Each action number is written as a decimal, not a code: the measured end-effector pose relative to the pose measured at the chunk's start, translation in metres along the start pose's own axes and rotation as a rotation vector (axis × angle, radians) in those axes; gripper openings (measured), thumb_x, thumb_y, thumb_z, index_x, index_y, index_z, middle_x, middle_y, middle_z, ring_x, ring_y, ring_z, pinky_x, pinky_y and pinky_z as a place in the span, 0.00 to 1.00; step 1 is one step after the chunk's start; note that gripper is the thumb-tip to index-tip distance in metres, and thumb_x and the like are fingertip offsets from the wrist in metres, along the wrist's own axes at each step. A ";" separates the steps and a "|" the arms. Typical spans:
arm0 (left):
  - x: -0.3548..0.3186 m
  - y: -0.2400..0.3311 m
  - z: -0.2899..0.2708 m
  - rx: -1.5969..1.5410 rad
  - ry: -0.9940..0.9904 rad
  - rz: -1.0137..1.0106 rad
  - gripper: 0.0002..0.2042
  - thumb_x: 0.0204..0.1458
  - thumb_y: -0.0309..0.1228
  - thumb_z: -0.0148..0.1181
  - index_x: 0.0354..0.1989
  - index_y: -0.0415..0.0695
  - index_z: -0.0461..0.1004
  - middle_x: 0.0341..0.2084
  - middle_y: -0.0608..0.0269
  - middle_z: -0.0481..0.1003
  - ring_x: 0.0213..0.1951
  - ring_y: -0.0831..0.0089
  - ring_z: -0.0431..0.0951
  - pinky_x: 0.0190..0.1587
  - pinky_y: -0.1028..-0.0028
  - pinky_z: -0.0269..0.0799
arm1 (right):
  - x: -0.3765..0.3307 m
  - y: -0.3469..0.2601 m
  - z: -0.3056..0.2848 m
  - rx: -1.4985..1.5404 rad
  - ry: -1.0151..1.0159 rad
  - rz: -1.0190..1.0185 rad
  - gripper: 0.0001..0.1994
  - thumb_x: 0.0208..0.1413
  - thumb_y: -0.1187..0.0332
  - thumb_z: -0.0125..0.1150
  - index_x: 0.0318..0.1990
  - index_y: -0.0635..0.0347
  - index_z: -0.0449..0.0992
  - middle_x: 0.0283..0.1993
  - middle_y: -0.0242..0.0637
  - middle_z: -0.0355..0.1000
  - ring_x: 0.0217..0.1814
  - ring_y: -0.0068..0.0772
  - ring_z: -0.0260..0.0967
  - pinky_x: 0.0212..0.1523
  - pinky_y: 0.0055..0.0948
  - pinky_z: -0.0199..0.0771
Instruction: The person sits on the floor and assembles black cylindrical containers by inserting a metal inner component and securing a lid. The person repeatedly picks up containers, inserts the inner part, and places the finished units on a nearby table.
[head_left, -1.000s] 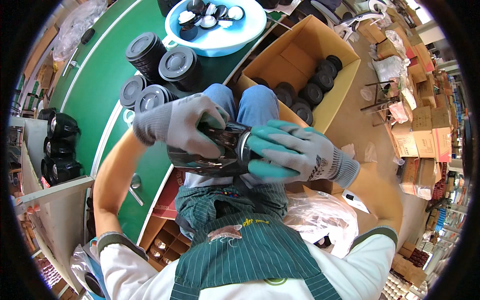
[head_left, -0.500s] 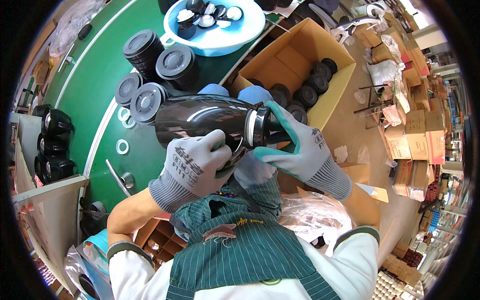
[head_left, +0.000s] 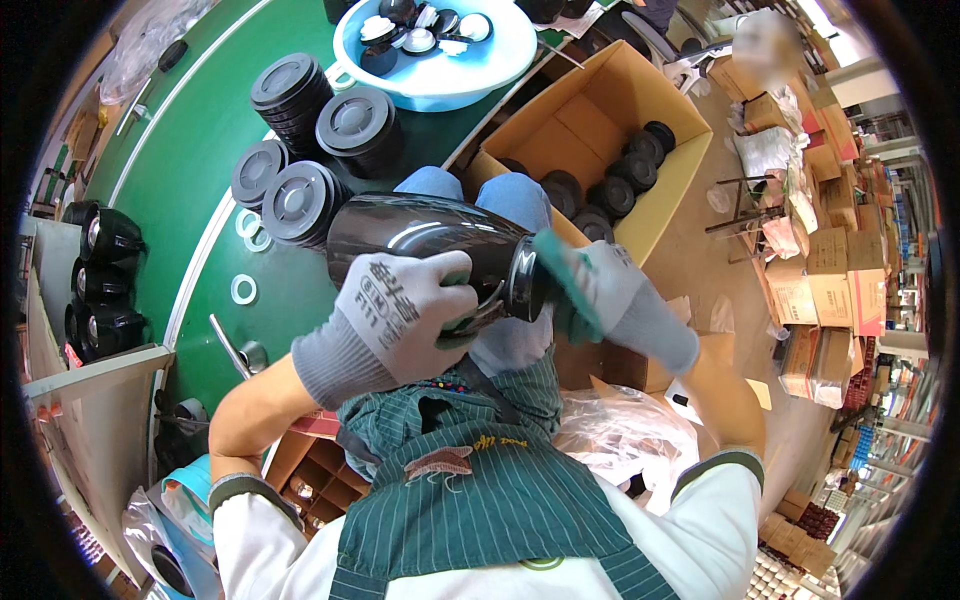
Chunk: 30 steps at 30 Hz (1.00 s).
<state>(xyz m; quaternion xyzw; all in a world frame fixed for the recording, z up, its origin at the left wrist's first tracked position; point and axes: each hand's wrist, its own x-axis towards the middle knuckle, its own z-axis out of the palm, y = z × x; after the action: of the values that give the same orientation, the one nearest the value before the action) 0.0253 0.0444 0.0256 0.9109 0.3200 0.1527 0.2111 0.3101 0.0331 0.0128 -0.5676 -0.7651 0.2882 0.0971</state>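
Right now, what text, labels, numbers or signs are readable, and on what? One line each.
I'm not copying wording or digits; locations only.
Gloved left hand: dark characters and digits on the back.
Green striped apron: small yellow lettering.
Gloved right hand: blurred; nothing readable.
Cartons at right: print too small to read.
Black flask: none visible.

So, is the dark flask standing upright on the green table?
No, the left hand holds the dark flask on its side, with the right hand at its narrower end.
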 end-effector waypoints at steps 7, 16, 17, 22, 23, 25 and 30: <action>0.009 -0.003 0.009 0.017 0.139 -0.013 0.11 0.44 0.37 0.71 0.27 0.44 0.78 0.30 0.59 0.72 0.27 0.58 0.79 0.29 0.62 0.76 | -0.012 0.001 -0.010 -0.105 0.184 -0.240 0.43 0.59 0.38 0.62 0.72 0.59 0.62 0.52 0.54 0.76 0.48 0.51 0.80 0.51 0.41 0.84; 0.035 0.022 0.002 0.254 -0.005 0.078 0.07 0.48 0.33 0.66 0.31 0.45 0.76 0.32 0.61 0.72 0.31 0.64 0.82 0.32 0.65 0.77 | -0.005 0.008 0.015 0.521 0.146 0.049 0.46 0.49 0.49 0.79 0.70 0.64 0.62 0.60 0.48 0.73 0.61 0.38 0.74 0.61 0.34 0.77; 0.037 0.019 0.002 0.266 -0.004 0.059 0.08 0.48 0.33 0.66 0.33 0.46 0.75 0.30 0.62 0.72 0.31 0.64 0.82 0.31 0.65 0.76 | -0.002 0.012 0.021 0.658 0.142 0.125 0.45 0.50 0.50 0.78 0.70 0.64 0.63 0.59 0.47 0.74 0.59 0.36 0.76 0.60 0.33 0.77; 0.033 0.012 0.002 0.308 0.098 0.014 0.09 0.50 0.38 0.66 0.28 0.51 0.73 0.21 0.66 0.71 0.21 0.64 0.77 0.25 0.66 0.74 | 0.014 0.019 0.064 1.382 0.039 0.284 0.23 0.64 0.56 0.67 0.57 0.65 0.74 0.46 0.37 0.80 0.42 0.25 0.78 0.45 0.24 0.81; 0.026 0.012 -0.013 0.387 0.041 0.049 0.06 0.53 0.35 0.62 0.36 0.51 0.73 0.21 0.64 0.75 0.24 0.66 0.80 0.28 0.67 0.76 | 0.015 0.022 0.073 1.472 -0.060 0.195 0.18 0.67 0.56 0.64 0.52 0.64 0.77 0.46 0.35 0.80 0.40 0.25 0.78 0.40 0.27 0.81; 0.010 -0.011 -0.020 0.432 0.074 -0.004 0.05 0.53 0.35 0.61 0.34 0.51 0.73 0.19 0.65 0.74 0.24 0.67 0.80 0.28 0.68 0.76 | 0.036 0.009 0.088 1.540 -0.066 0.159 0.24 0.71 0.53 0.55 0.63 0.62 0.70 0.50 0.43 0.79 0.46 0.38 0.81 0.44 0.35 0.83; -0.011 -0.081 -0.119 0.604 0.518 -0.167 0.11 0.49 0.39 0.70 0.27 0.46 0.78 0.29 0.58 0.75 0.29 0.57 0.80 0.31 0.62 0.75 | 0.071 0.011 0.089 1.751 -0.349 0.055 0.35 0.73 0.42 0.40 0.74 0.61 0.59 0.62 0.56 0.74 0.57 0.53 0.78 0.52 0.44 0.83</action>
<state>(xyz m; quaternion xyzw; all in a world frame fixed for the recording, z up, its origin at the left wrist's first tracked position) -0.0742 0.1286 0.0875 0.8342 0.4661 0.2583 -0.1419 0.2528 0.0713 -0.0784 -0.2562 -0.2606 0.8537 0.3710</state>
